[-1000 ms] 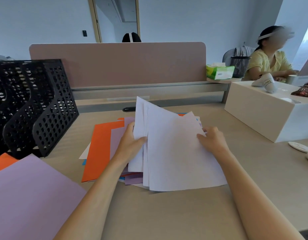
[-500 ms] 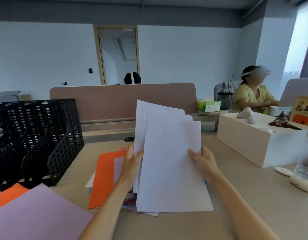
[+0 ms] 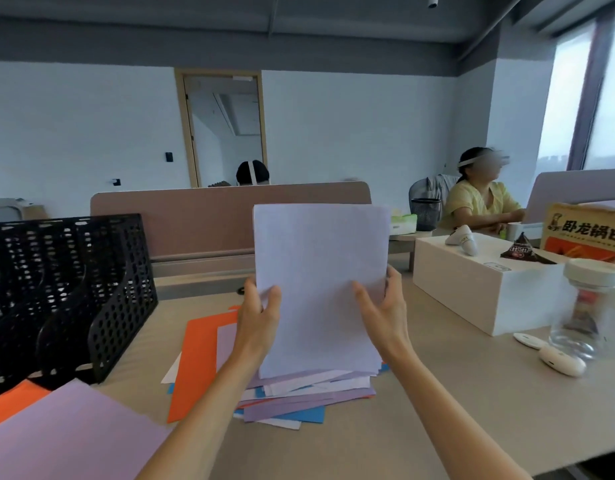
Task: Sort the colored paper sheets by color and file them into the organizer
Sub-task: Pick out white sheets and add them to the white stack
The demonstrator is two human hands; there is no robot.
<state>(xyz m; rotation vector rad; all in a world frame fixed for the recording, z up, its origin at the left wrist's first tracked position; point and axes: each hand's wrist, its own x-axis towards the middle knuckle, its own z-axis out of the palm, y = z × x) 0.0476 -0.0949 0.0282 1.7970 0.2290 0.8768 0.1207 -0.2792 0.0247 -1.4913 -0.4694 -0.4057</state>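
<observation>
Above the worktop (image 3: 437, 420) at centre, the stack of white sheets (image 3: 320, 271) stands upright, its lower edge on the mixed paper pile (image 3: 299, 401). The left hand (image 3: 257, 318) and right hand (image 3: 385, 315) grip its side edges, fingers (image 3: 393, 284) curled round it. At nine o'clock stands the black mesh organizer (image 3: 67, 292).

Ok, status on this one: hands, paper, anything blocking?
Left hand, right hand both grip white sheets, upright, lower edge on mixed pile. Black organizer stands left of it. Nothing in the way.
</observation>
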